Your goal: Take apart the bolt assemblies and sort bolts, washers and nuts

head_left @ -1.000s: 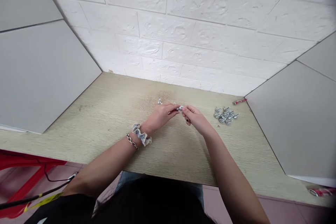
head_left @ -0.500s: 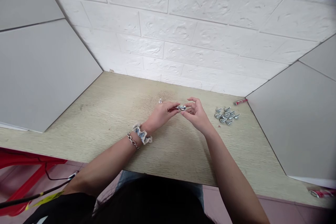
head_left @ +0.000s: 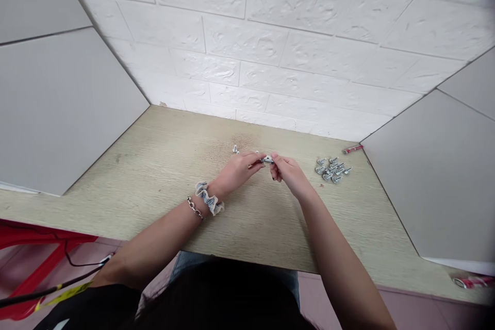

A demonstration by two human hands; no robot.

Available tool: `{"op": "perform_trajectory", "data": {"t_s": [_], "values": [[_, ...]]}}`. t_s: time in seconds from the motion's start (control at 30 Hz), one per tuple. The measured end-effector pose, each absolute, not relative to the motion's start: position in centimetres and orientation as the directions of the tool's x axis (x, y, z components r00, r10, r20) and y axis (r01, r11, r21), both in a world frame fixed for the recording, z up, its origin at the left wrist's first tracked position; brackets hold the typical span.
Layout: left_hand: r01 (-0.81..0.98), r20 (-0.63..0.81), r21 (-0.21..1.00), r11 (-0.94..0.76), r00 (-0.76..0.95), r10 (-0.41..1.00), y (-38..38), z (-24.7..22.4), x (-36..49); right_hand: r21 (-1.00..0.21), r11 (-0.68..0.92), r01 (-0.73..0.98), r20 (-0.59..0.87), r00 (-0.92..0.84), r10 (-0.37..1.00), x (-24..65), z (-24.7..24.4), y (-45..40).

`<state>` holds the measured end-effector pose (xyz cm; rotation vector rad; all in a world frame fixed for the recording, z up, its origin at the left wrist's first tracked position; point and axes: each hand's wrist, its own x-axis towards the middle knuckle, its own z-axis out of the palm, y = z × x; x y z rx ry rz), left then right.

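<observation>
The right hand [head_left: 288, 174], its fingers spread half a second ago, has curled in and now pinches the right end of the small metal piece [head_left: 267, 159]. The left hand [head_left: 238, 171] is clamped by its fingertips on the other end, so the piece sits between the hands, over the middle of the table [head_left: 162, 165]. Small fasteners [head_left: 235, 149] lie just beyond the left hand. A pile of metal fasteners [head_left: 332, 170] lies to the right, apart from the right hand, with open tabletop between. Past it, a red tube [head_left: 352, 149] lies by the edge of the right grey panel [head_left: 436, 165]; any print is too small to read. The left grey panel [head_left: 69, 108] stands well apart, leaving bare surface.
</observation>
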<state>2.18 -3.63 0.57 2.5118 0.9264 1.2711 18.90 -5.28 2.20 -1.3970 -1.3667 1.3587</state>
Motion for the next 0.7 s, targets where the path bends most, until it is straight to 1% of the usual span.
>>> {"op": "perform_trajectory", "data": {"t_s": [0.13,0.27,0.5,0.7], "values": [[0.466,0.670,0.418,-0.780,0.421,0.611,-3.54,0.51,2.17,-0.975,-0.081,0.207,-0.120,-0.181,0.976,19.31,2.50,-5.21],[0.477,0.663,0.428,-0.768,0.411,0.625,-3.58,0.58,2.20,-0.976,-0.042,0.216,-0.079,-0.165,0.983,19.50,2.80,-5.27],[0.470,0.633,0.478,-0.743,0.403,0.662,-3.59,0.47,2.19,-0.992,-0.011,0.124,-0.034,-0.185,0.982,19.57,2.75,-5.37],[0.475,0.624,0.488,-0.732,0.397,0.673,-3.58,0.39,2.18,-0.989,0.079,0.124,0.059,-0.158,0.986,19.36,2.50,-5.36]]}}
